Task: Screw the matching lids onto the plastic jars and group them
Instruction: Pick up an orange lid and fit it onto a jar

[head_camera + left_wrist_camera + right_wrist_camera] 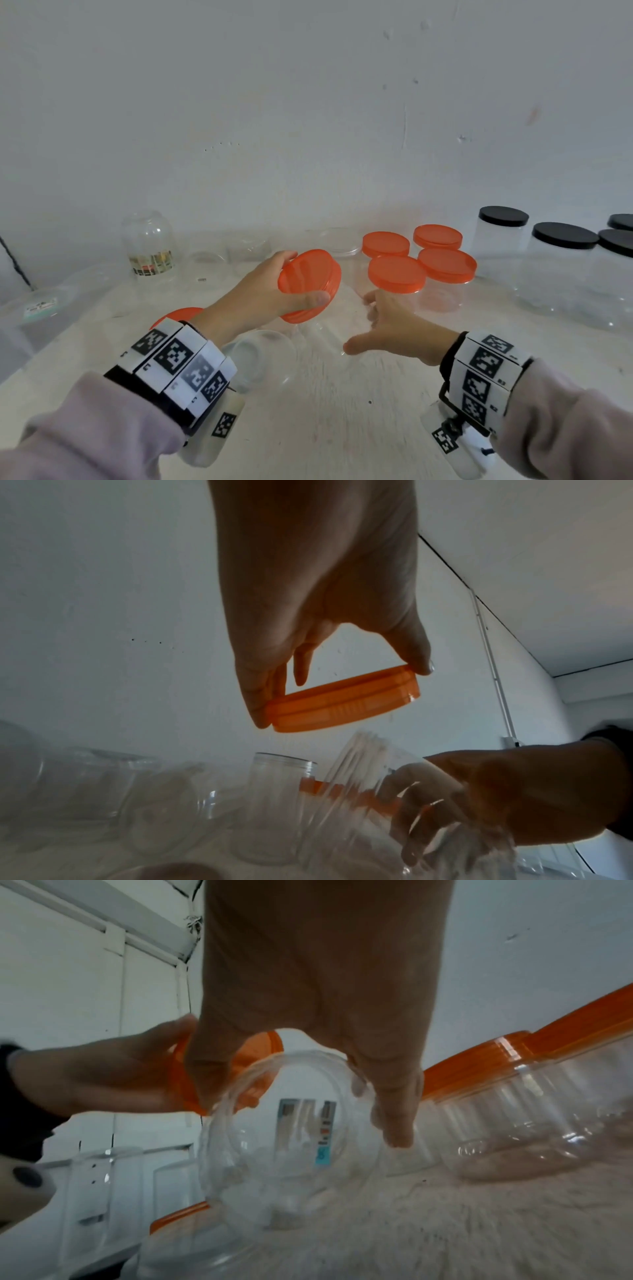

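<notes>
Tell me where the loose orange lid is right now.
In the head view the orange lid is mid-table, gripped by the left hand, just left of the four orange-lidded jars.

- We hold a lid (308, 286) in our left hand (255, 298), above the worktop (342, 428), just left of our right hand (394, 329).
- Our right hand has its grip on an open jar (291, 1137), which is tilted and sits under the lid.
- Behind the right hand stand four closed jars (397, 277) close together.
- To the right of them stand more closed jars (561, 260), near the wall (308, 102).
- Behind the left hand, several open jars (246, 253) stand along the wall.
- Another lid (178, 315) lies behind the left wrist.
</notes>
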`<state>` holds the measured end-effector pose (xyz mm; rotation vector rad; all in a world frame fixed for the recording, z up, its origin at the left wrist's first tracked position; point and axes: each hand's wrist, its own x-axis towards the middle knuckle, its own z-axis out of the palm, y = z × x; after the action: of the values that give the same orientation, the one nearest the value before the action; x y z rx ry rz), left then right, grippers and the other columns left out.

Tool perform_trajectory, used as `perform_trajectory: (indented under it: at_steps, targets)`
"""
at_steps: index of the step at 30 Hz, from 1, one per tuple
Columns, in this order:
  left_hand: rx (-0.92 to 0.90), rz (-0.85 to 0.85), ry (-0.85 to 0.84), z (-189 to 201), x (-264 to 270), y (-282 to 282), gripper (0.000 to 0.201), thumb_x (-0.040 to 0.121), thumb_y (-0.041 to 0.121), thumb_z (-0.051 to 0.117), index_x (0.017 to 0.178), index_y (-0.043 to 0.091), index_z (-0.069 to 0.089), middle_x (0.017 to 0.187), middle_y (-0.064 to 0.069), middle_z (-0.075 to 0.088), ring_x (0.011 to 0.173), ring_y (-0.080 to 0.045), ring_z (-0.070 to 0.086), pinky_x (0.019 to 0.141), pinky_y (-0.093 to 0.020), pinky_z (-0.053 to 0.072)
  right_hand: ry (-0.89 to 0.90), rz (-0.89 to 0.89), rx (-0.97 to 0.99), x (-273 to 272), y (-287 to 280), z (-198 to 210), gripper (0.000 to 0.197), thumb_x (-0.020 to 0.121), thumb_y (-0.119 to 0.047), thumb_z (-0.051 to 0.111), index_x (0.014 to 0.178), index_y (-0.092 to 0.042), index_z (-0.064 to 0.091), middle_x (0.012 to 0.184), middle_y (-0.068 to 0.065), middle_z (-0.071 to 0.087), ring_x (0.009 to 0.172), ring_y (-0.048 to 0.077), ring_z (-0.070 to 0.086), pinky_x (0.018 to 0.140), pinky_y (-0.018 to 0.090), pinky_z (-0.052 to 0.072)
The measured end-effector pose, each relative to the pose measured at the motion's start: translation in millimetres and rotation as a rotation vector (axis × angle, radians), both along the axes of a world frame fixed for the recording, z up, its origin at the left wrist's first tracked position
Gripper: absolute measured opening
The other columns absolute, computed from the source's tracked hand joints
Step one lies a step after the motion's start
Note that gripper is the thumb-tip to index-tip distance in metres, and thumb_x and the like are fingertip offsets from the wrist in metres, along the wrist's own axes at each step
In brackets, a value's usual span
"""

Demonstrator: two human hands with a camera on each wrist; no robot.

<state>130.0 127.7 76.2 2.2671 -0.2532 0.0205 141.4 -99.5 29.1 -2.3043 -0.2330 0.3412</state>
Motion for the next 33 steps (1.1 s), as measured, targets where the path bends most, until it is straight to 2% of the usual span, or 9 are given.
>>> perform_trajectory:
  at_steps: [3,5,9,13,16,19,25,28,33]
  targets:
    - [0.000,-0.018,0.000,-1.9,1.9,-7.1,0.115,0.043,0.077,0.069,0.142,0.034,0.029,0.134,0.016,0.043,0.117,-0.007,0.049,0.090,-0.025,0.043,0.070,0.098,-0.012,-4.6,-2.0,-7.2,0.117,0.054,-0.045,0.085,0.147,-0.024,0.017,0.129,-0.004,0.030,0.124,0.019,0.038,0.104,0.039,0.042]
    - [0.000,-0.034,0.013,-3.5,1.9,-10.8,0.110,0.049,0.072,0.072,0.142,0.035,0.029,0.133,0.016,0.044,0.117,-0.007,0.048,0.088,-0.024,0.043,0.087,0.132,-0.026,-6.9,-5.3,-11.7,0.116,0.056,-0.044,0.086,0.146,-0.026,0.015,0.129,-0.006,0.027,0.125,0.017,0.037,0.103,0.036,0.042]
    - [0.045,-0.081,0.032,-5.5,-1.2,-17.4,0.108,0.052,0.073,0.072,0.143,0.035,0.029,0.129,0.020,0.041,0.113,-0.004,0.046,0.079,-0.018,0.040,0.106,0.166,0.006,-11.2,-15.1,-19.2,0.112,0.058,-0.033,0.090,0.140,-0.032,0.015,0.135,-0.010,0.030,0.127,0.014,0.036,0.104,0.031,0.039]
    - [0.161,-0.146,0.027,-7.0,-4.9,-27.0,0.106,0.051,0.075,0.066,0.142,0.036,0.030,0.112,0.034,0.036,0.096,0.012,0.042,0.070,-0.009,0.035,0.134,0.186,0.061,-12.5,-18.9,-22.2,0.119,0.059,-0.027,0.092,0.145,-0.029,0.010,0.142,-0.010,0.037,0.131,0.013,0.036,0.110,0.033,0.034]
    - [0.237,-0.187,0.061,-10.2,-4.7,-34.3,0.110,0.051,0.076,0.068,0.144,0.032,0.029,0.126,0.021,0.038,0.107,0.002,0.043,0.080,-0.015,0.038,0.155,0.195,0.081,-12.5,-19.4,-23.5,0.118,0.062,-0.025,0.090,0.147,-0.030,0.009,0.143,-0.011,0.039,0.132,0.013,0.037,0.112,0.038,0.033]
    - [0.313,-0.213,0.072,-14.2,-2.8,-42.2,0.104,0.060,0.067,0.074,0.145,0.028,0.029,0.138,0.013,0.037,0.113,-0.003,0.039,0.090,-0.021,0.037,0.158,0.207,0.057,-12.9,-19.4,-24.7,0.115,0.065,-0.022,0.088,0.148,-0.031,0.009,0.141,-0.012,0.042,0.131,0.013,0.039,0.111,0.039,0.034]
    - [0.427,-0.253,0.077,-18.2,2.7,-51.1,0.105,0.064,0.065,0.074,0.147,0.025,0.024,0.147,0.010,0.032,0.123,-0.005,0.036,0.097,-0.023,0.034,0.134,0.236,0.024,-10.9,-16.6,-21.8,0.119,0.068,-0.024,0.087,0.151,-0.029,0.003,0.145,-0.010,0.035,0.133,0.012,0.035,0.112,0.033,0.032]
    - [0.433,-0.251,0.085,-22.2,3.8,-50.0,0.111,0.063,0.068,0.073,0.150,0.026,0.019,0.151,0.010,0.026,0.132,-0.008,0.032,0.103,-0.026,0.033,0.120,0.241,0.005,-8.3,-16.6,-20.9,0.117,0.068,-0.024,0.087,0.151,-0.026,0.006,0.145,-0.009,0.036,0.134,0.013,0.036,0.113,0.037,0.031]
    - [0.419,-0.248,0.080,-31.2,4.2,-47.8,0.113,0.060,0.066,0.075,0.149,0.029,0.017,0.151,0.012,0.025,0.131,-0.007,0.031,0.100,-0.024,0.032,0.137,0.208,-0.047,-2.6,-18.1,-20.7,0.115,0.066,-0.029,0.088,0.150,-0.026,0.009,0.144,-0.007,0.039,0.133,0.016,0.037,0.112,0.040,0.033]
